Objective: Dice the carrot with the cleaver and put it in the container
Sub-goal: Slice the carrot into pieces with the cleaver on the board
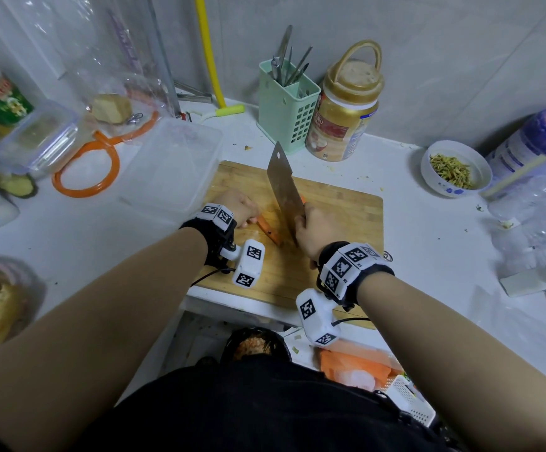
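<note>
Board (337,223): a wooden board is being carried at the counter's (428,243) front edge, near its middle.
Carrot (269,232): an orange length is being kept flat on the board's left half, lying at an angle; a further orange bit is being shown just beyond the blade.
Left hand (237,207): it is being pressed down on the carrot's far end, fingers curled over it.
Right hand (314,231): it is being wrapped round the cleaver's handle, which is being hidden by the fist.
Cleaver (284,187): the blade is being held upright, edge down across the carrot, tip pointing toward the back wall.
Container (170,168): a clear, lidless box is being kept just left of the board, touching its left edge; no contents can be told.
Rack (286,107): a green utensil holder is being stood behind the board at the counter's back edge.
Jar (343,115): a gold-lidded jar is being stood just right of the rack.
Bowl (456,168): a white bowl of chopped greens is being kept toward the back right corner.
</note>
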